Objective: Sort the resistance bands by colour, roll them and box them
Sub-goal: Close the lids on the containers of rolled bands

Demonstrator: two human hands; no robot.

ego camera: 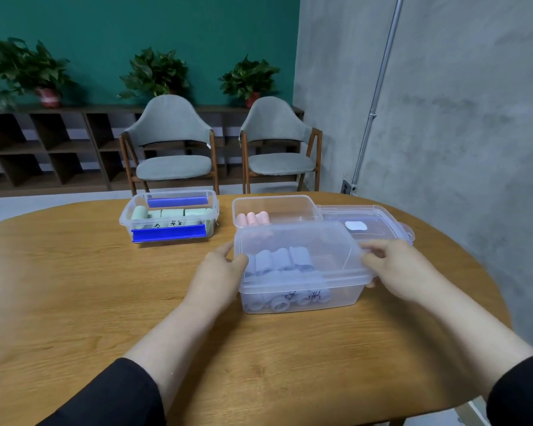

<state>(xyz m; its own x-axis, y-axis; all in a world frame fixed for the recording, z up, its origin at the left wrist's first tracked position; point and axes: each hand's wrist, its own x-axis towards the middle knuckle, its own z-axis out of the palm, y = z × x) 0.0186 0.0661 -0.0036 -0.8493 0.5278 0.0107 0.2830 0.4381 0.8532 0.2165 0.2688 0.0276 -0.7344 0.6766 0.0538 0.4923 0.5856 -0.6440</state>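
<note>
Both forearms reach forward; the left hand and right hand grip opposite ends of a clear lid over the near box of rolled blue bands on the surface; its handwritten label is unreadable; the pink rolls sit in an open box behind; the green rolls in a blue-clipped box far left.

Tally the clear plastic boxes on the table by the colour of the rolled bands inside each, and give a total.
Box of green rolls, lid clipped on with blue latches: 1
Box of pink rolls, open: 1
Box of blue rolls, lid being set on by the left hand and right hand: 1
Total: 3 boxes
</note>
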